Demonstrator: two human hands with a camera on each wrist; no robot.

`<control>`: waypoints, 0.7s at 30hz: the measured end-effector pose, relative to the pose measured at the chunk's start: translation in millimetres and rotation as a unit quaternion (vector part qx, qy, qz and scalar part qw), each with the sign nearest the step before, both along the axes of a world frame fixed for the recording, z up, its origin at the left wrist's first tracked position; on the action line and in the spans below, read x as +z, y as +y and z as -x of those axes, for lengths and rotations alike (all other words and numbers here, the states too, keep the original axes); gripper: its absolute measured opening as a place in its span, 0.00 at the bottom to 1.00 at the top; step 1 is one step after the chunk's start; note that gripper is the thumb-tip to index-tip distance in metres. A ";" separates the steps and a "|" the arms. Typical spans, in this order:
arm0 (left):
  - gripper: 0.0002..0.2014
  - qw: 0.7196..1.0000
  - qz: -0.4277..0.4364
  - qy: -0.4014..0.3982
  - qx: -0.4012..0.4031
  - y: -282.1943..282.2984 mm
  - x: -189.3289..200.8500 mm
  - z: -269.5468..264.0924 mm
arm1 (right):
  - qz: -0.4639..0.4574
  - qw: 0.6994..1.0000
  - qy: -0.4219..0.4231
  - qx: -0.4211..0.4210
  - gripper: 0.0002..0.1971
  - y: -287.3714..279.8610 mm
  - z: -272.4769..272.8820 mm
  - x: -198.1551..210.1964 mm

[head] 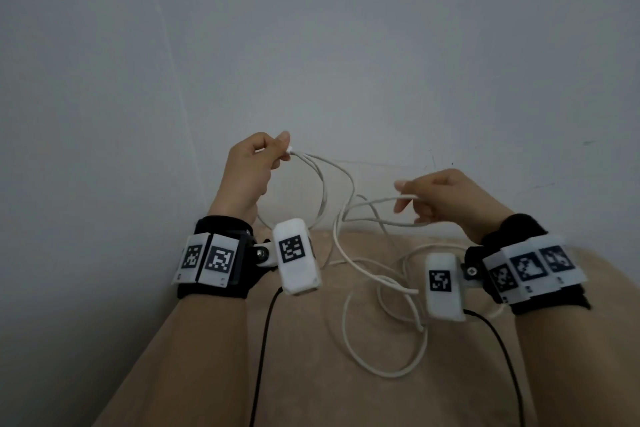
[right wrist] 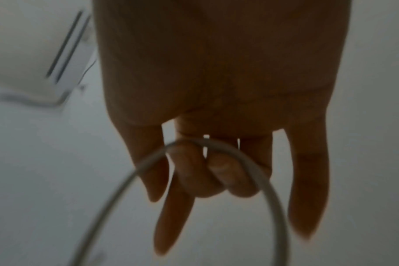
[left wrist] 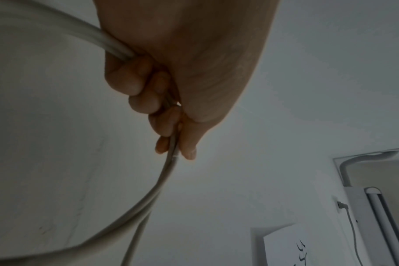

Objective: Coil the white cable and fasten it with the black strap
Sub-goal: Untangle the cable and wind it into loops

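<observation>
The white cable (head: 349,263) hangs in loose loops between both raised hands and trails onto the beige surface (head: 311,374). My left hand (head: 254,166) pinches the cable's end and a couple of gathered turns between thumb and fingers; the left wrist view shows the fingers (left wrist: 146,100) curled round the strands (left wrist: 162,181). My right hand (head: 440,196) holds a farther stretch of cable, which runs over two curled fingers (right wrist: 216,172) in the right wrist view as an arc of cable (right wrist: 257,169). The black strap is not visible in any view.
A plain grey wall (head: 311,45) stands right behind the hands. Black leads (head: 263,340) run from the wrist cameras down over the beige surface. A wall-mounted white unit (right wrist: 34,54) appears in the right wrist view.
</observation>
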State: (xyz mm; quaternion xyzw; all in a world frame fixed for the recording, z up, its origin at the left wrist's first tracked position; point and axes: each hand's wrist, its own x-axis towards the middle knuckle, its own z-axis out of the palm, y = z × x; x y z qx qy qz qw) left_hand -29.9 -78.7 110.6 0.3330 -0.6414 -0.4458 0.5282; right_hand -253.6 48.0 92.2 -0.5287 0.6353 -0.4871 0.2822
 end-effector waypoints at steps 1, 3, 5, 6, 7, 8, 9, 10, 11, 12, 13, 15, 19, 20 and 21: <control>0.17 1.000 0.002 0.006 0.001 0.3 0.9 -0.3 | -0.046 0.998 0.043 -0.001 0.17 -2.0 -1.6 -2.3; 0.17 1.000 0.007 0.011 -0.001 1.5 2.0 0.5 | -0.139 0.986 0.095 0.016 0.15 -5.4 -6.9 -6.3; 0.17 1.000 0.013 0.013 0.000 2.1 2.2 1.8 | -0.218 0.968 0.116 0.040 0.14 -8.0 -12.3 -9.1; 0.17 1.000 0.015 0.013 0.003 2.3 2.3 2.4 | -0.246 0.960 0.124 0.051 0.14 -8.8 -14.0 -10.2; 0.17 1.000 0.017 0.013 0.006 2.2 2.3 2.7 | -0.266 0.953 0.130 0.059 0.12 -9.0 -15.2 -11.0; 0.17 1.000 0.017 0.015 0.010 1.9 2.3 2.5 | -0.281 0.947 0.139 0.066 0.10 -9.2 -15.7 -11.7; 0.17 1.000 0.016 0.019 0.013 1.7 2.5 1.8 | -0.292 0.942 0.149 0.072 0.08 -9.2 -16.1 -12.2; 0.17 0.999 0.013 0.024 0.016 1.6 2.9 0.6 | -0.298 0.937 0.164 0.076 0.06 -9.1 -16.0 -12.7; 0.17 0.999 0.009 0.029 0.018 1.3 3.4 -0.7 | -0.300 0.934 0.177 0.078 0.04 -8.8 -15.8 -12.9; 0.17 0.999 0.005 0.033 0.019 1.1 3.7 -1.8 | -0.298 0.933 0.185 0.080 0.04 -8.7 -14.8 -13.2; 0.17 0.999 0.002 0.035 0.021 0.9 3.9 -2.6 | -0.292 0.935 0.186 0.085 0.04 -8.5 -13.6 -13.3; 0.17 0.999 -0.001 0.033 0.025 0.5 3.7 -3.7 | -0.274 0.937 0.192 0.103 0.05 -8.0 -10.0 -12.8; 0.16 0.998 -0.012 0.040 0.036 -1.3 3.6 -6.4 | -0.219 0.948 0.213 0.087 0.09 -7.3 -2.7 -12.1; 0.16 0.998 -0.019 0.043 0.039 -1.7 3.6 -7.2 | -0.178 0.960 0.210 0.045 0.10 -8.4 -0.7 -12.1; 0.16 0.998 -0.025 0.043 0.041 -2.3 3.3 -8.0 | -0.126 0.972 0.196 -0.006 0.10 -9.7 0.8 -12.2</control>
